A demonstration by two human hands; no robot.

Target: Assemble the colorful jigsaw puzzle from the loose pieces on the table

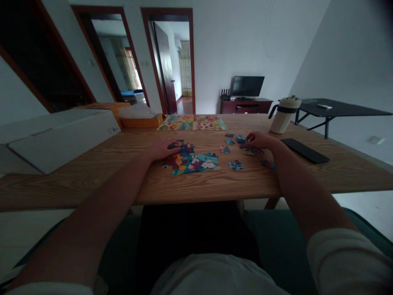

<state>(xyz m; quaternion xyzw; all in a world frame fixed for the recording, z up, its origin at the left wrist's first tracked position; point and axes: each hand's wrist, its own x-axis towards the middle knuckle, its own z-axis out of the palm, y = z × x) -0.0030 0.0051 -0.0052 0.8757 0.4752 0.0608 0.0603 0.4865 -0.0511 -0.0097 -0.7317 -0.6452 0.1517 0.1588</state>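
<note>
A partly joined jigsaw puzzle [196, 162] with white rabbits lies on the wooden table. At its upper left edge rests my left hand [162, 149], fingers spread over the dark pieces. My right hand [258, 140] is over the loose pieces to the right, its fingers bent down together at a small piece; what they pinch is too small to make out. Loose pieces [236, 165] lie between the puzzle and my right forearm, with a blue group [241, 139] beside the fingertips. Another piece [267, 164] lies close to my right forearm.
A colourful picture sheet [193, 122] lies behind the puzzle. Orange box [143, 121] and long white box [64, 137] stand at the left. A beige jug [284, 116] and a black flat object [304, 150] are at the right.
</note>
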